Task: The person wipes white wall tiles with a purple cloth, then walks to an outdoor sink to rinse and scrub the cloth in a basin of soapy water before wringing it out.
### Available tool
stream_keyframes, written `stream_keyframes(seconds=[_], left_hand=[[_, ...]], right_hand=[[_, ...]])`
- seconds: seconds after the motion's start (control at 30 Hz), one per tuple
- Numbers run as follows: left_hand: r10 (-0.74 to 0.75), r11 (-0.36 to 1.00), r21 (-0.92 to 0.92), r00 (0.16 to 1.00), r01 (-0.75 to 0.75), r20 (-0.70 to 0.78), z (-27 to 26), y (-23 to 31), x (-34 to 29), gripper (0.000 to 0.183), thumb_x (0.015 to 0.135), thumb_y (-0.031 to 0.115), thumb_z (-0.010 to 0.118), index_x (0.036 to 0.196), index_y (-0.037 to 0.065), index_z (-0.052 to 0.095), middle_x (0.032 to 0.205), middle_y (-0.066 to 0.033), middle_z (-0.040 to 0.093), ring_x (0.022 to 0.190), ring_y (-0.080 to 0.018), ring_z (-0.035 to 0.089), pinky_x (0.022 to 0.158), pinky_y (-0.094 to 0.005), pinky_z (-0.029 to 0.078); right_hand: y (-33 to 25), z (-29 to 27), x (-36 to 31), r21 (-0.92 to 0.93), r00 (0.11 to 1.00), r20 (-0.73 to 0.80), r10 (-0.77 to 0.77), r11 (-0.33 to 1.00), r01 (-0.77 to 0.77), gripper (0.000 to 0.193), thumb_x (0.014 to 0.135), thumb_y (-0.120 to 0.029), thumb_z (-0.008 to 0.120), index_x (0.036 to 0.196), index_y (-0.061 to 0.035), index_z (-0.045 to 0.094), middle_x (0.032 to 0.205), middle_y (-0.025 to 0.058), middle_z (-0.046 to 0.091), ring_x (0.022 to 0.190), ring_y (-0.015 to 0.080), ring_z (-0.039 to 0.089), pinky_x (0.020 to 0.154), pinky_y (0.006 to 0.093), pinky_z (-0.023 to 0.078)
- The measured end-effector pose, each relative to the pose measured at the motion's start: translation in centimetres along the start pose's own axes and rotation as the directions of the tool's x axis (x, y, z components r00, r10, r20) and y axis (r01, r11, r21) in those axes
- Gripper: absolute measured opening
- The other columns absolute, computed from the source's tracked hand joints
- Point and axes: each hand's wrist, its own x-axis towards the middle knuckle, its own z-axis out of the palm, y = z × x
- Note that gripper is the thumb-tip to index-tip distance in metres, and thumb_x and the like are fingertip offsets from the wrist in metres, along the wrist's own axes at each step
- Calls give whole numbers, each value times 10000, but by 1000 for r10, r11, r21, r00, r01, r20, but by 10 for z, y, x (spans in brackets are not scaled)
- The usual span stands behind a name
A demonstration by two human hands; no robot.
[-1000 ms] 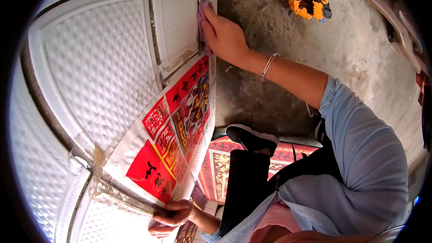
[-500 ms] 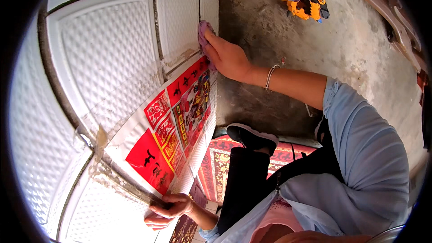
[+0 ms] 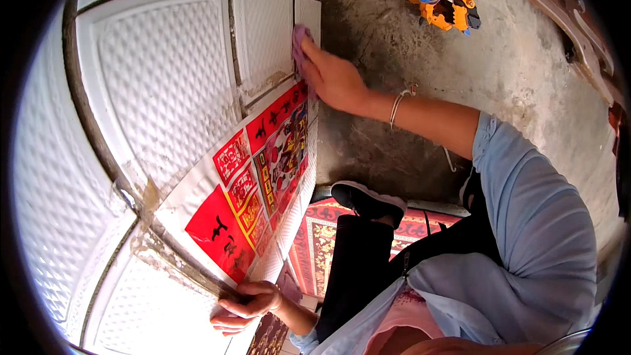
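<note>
My right hand (image 3: 335, 82) is closed on a crumpled purple cloth (image 3: 302, 43), pressed against white tiles at the far edge of a tiled wall. Just below the cloth, a red, yellow and white printed poster (image 3: 220, 230) lies flat on the tiles; its top corner is by the cloth. My left hand (image 3: 253, 306) leans on the tiles at the poster's near corner. Its fingers are bent but apart, laid over the wall's edge, with nothing held.
Textured white tiles (image 3: 161, 79) with dark, chipped joints fill the left side. An orange and blue toy (image 3: 447, 3) sits on the grey concrete floor (image 3: 519, 72). A patterned red mat (image 3: 315, 243) lies by my black shoe (image 3: 368, 202). Brown wooden furniture (image 3: 585, 33) stands far right.
My right hand and the cloth have slid slightly along the tiles, away from me. The left hand stays in place on the wall's edge.
</note>
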Motion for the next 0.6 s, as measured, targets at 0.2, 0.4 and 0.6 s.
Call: stream_keyframes(seconds=[0.2, 0.4, 0.6], left_hand=[[-19, 1000, -6, 1000, 19, 5, -1, 1, 1, 372, 957, 294, 466, 1209, 29, 529, 1313, -232, 454, 1237, -371, 409, 1036, -512, 250], [-1, 1000, -25, 1000, 1, 10, 0, 4, -1, 372, 955, 296, 467, 1208, 29, 527, 1325, -239, 440, 1252, -368, 393, 1034, -523, 247], [0, 1000, -24, 1000, 1, 9, 0, -4, -1, 387, 940, 295, 488, 1208, 18, 526, 1337, -244, 423, 1259, -372, 384, 1033, -526, 245]], right_hand=[[18, -6, 58, -123, 937, 91, 338, 937, -327, 402, 931, -160, 384, 1320, -57, 391, 990, 218, 607, 811, 368, 601, 715, 431, 469], [63, 2, 45, 253, 721, 330, 609, 679, -689, 439, 923, -162, 426, 1347, -49, 405, 1117, 90, 589, 955, 180, 538, 842, 308, 440], [23, 7, 22, 215, 864, 184, 468, 839, -500, 421, 935, -189, 445, 1336, -62, 431, 1170, 110, 578, 996, 161, 533, 856, 276, 427]])
